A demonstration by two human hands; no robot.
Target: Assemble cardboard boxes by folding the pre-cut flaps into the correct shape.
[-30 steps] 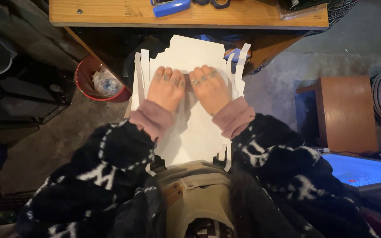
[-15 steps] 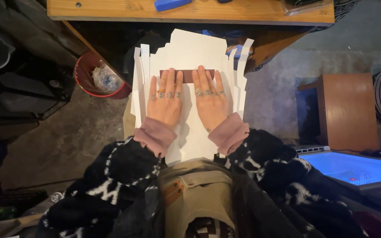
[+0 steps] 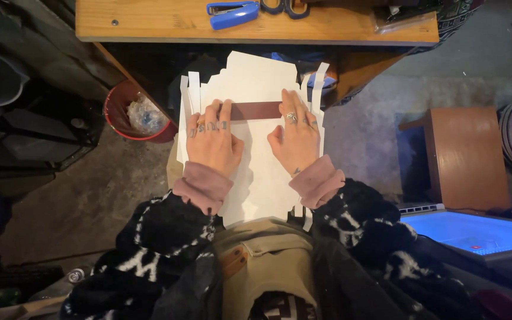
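White paper sheet (image 3: 256, 178), flat brown strip (image 3: 256, 110) (both hands pressing)

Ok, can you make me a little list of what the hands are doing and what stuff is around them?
Left hand: flat on the white paper sheets, fingertips at the left end of the dark brown strip
Right hand: flat on the paper, fingertips at the strip's right end
Paper: a stack with cut strips along both sides, resting on the lap
Wooden table: above the paper, with a blue stapler on it
Red bucket: on the floor to the left, clear plastic inside
Wooden stool: on the right
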